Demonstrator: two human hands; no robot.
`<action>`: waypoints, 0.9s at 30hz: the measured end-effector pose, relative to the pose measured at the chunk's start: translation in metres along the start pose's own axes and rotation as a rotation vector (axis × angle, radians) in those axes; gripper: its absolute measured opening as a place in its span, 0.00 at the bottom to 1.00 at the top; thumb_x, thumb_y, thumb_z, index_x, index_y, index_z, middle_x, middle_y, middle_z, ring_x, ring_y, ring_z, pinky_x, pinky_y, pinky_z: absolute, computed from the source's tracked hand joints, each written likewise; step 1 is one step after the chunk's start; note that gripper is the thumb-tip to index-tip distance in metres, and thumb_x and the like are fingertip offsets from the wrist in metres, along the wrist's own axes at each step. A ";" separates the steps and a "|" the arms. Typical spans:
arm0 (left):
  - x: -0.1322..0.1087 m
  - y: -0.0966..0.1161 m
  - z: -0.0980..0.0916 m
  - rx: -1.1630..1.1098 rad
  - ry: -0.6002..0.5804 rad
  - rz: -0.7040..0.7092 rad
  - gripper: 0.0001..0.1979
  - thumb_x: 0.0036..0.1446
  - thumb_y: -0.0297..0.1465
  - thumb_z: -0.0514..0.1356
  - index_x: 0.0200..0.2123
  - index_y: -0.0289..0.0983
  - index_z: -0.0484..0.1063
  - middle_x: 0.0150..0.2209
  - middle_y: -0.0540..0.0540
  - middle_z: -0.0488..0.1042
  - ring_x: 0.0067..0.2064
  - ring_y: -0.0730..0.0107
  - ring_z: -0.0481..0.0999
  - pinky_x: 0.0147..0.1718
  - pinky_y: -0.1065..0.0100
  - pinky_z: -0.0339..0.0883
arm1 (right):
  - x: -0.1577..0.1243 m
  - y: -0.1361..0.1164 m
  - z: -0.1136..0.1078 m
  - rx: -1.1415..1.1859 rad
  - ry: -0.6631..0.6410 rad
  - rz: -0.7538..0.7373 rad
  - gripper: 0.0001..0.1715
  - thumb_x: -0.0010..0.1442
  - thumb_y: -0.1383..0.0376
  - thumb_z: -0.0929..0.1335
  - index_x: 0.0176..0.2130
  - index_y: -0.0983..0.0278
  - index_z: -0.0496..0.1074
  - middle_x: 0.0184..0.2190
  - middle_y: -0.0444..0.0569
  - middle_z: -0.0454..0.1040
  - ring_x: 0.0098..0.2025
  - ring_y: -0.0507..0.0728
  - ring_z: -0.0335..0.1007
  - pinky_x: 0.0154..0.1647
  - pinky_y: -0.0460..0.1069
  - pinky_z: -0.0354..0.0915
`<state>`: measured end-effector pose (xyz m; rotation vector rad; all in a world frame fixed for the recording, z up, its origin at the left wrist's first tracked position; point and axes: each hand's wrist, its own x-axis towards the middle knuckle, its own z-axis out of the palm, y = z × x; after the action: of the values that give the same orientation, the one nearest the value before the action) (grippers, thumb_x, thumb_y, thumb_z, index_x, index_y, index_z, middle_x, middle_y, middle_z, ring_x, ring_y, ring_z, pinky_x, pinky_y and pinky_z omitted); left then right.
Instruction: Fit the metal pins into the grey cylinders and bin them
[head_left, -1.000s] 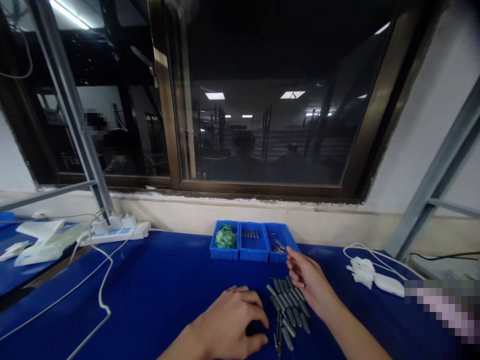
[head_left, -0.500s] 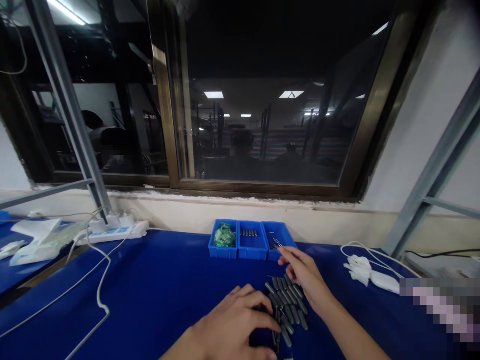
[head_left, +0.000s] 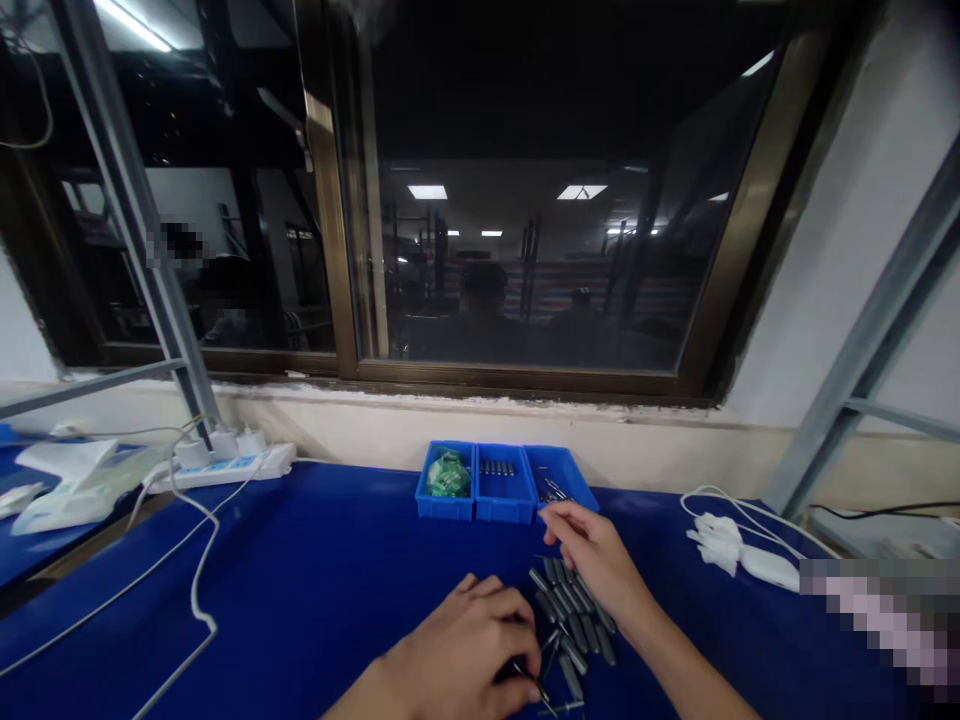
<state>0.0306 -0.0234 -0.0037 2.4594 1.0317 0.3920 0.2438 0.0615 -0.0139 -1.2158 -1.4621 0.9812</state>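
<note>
My left hand (head_left: 469,650) is closed, thumb and fingers pinching a slim dark rod (head_left: 541,692) with a brass-coloured part and a thin end pointing down right. Beside it lies a loose group of grey, ribbed-looking cylindrical handles (head_left: 574,605), some with thin metal shafts. My right hand (head_left: 592,550) hovers just beyond these handles, in front of the right blue bin (head_left: 581,490). Its fingertips are pressed together; whatever they hold, if anything, is too small to make out. Small metal pieces (head_left: 555,488) lie in that bin.
The middle blue bin (head_left: 506,508) has a row of small metal pieces at its back; the left bin (head_left: 426,500) holds a green plastic bag (head_left: 450,475). A power strip (head_left: 255,465) with white cables stands at left. A white device (head_left: 769,567) and crumpled tissue (head_left: 716,540) lie right.
My right hand has drawn back slightly from the right bin toward me. My left fingers have closed around the slim rod, just left of the handles.
</note>
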 end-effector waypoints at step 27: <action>0.000 -0.022 -0.009 0.345 0.137 -0.093 0.11 0.67 0.24 0.58 0.48 0.42 0.76 0.46 0.45 0.78 0.47 0.58 0.79 0.53 0.56 0.72 | -0.043 -0.010 0.017 -0.725 -0.378 -0.420 0.07 0.57 0.71 0.70 0.30 0.59 0.73 0.42 0.43 0.77 0.52 0.62 0.69 0.50 0.58 0.59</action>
<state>0.0137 -0.0068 -0.0070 2.7005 1.3646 0.3841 0.2269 0.0177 -0.0149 -1.1563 -2.3865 0.3973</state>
